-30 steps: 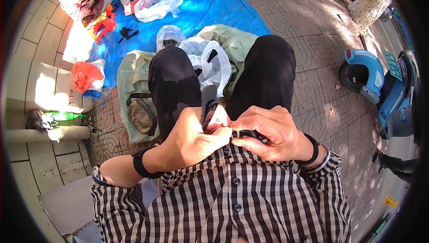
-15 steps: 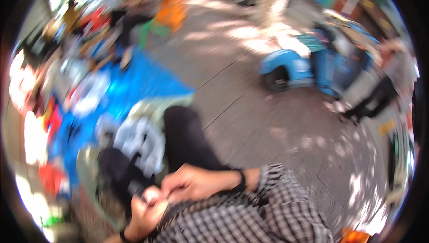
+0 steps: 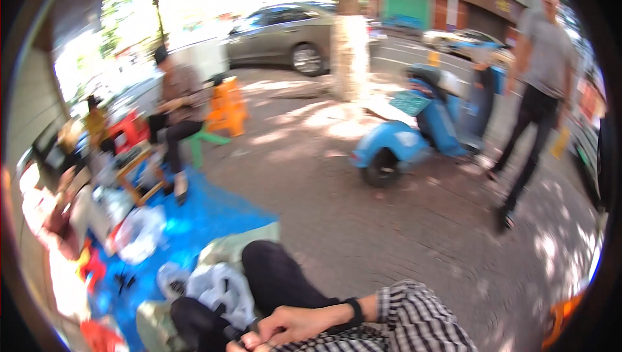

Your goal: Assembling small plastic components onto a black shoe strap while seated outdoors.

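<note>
Since earlier: your head has tipped up and swung right; a second ago the view looked straight down at your lap, now it takes in the street, and your hands have slid to the bottom edge.

Head view, right hand: your right hand (image 3: 295, 323) lies low in the picture, wrist bent, a black band (image 3: 354, 313) on it, the checked sleeve (image 3: 414, 319) behind. Its fingers curl leftward, pinched shut on a small dark object (image 3: 234, 332).

Head view, left hand: only the knuckles of your left hand (image 3: 241, 345) show at the lower edge, touching the right fingertips. Whether it is closed on anything, you cannot tell.

Head view, the thing: the small dark object sits between both hands, over your black trousers (image 3: 278, 281). It is too blurred to give its long axis. The right hand shows more of itself around it.

Head view, surroundings: a blue sheet (image 3: 194, 222) with plastic bags (image 3: 220, 287) lies left of your knees; a blue scooter (image 3: 414, 132) and a walking person (image 3: 534, 93) are well apart.
</note>
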The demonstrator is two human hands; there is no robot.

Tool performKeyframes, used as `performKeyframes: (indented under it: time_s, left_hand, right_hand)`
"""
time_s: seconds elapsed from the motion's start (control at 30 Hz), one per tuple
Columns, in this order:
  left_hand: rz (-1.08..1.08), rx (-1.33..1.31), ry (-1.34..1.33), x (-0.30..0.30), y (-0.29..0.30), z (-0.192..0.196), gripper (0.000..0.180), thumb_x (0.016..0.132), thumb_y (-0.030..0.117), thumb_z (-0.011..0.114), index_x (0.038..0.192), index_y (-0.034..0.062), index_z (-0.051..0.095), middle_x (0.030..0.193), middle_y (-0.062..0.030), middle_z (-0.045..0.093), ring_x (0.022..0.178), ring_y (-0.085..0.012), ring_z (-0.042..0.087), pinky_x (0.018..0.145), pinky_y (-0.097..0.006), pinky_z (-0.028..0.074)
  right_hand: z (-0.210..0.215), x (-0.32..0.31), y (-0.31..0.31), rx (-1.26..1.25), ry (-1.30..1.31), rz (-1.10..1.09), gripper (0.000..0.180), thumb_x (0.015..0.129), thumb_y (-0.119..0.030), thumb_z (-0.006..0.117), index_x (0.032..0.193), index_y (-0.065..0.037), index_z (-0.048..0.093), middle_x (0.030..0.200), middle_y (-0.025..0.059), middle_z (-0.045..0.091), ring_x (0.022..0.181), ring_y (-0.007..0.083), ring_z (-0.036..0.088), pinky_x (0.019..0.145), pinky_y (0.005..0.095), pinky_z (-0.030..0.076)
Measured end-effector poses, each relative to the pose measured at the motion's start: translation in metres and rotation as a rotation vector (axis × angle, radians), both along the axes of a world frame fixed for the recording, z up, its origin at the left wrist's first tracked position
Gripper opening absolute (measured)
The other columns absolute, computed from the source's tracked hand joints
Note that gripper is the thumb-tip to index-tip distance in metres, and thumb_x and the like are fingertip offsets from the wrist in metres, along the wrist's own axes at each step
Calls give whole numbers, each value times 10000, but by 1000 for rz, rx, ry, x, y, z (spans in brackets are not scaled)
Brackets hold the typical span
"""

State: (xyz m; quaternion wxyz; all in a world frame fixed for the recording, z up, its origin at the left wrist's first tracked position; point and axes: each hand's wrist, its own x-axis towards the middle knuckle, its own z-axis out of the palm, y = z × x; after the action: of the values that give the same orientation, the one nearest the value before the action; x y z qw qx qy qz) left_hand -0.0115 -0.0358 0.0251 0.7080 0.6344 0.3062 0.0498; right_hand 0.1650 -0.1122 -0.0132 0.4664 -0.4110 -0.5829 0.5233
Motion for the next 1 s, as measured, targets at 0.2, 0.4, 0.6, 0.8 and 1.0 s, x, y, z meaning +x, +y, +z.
performKeyframes:
  time_s: [0.2,0.4,0.6,0.8,1.0]
  left_hand:
    - [76,47,-123,-2,-3,-3,181,833,59,571,671,59,489,604,55,453,533,-36,381,468,-225,298]
    - [8,-161,-176,-6,0,-2,107,825,39,577,735,76,531,597,51,465,508,-34,407,460,-201,297]
    - [-74,-178,-165,-4,11,-1,113,821,44,578,723,71,529,589,53,465,494,-39,406,459,-203,296]
    - [-116,-91,-81,-9,12,-7,92,835,16,562,760,25,509,594,21,479,514,-39,446,469,-202,330]
    - [-49,-92,-161,-7,13,-10,94,865,62,555,783,26,524,600,26,471,497,-39,422,460,-213,324]
  right_hand:
    - [1,3,-1,-25,22,50,79,886,-85,592,884,-7,583,707,-15,566,632,34,461,559,233,376]
    - [-1,5,1,-156,233,172,101,895,-109,592,939,-18,585,750,-43,556,680,16,451,607,203,355]
    - [1,6,1,-164,254,148,128,900,-137,590,954,-21,585,756,-34,568,681,24,465,615,199,361]
    - [8,5,0,27,57,107,148,892,-136,600,954,-4,579,766,-16,582,692,48,489,627,219,390]
    - [13,9,-4,13,66,33,148,875,-96,610,992,-8,589,847,-5,585,752,63,516,677,232,429]
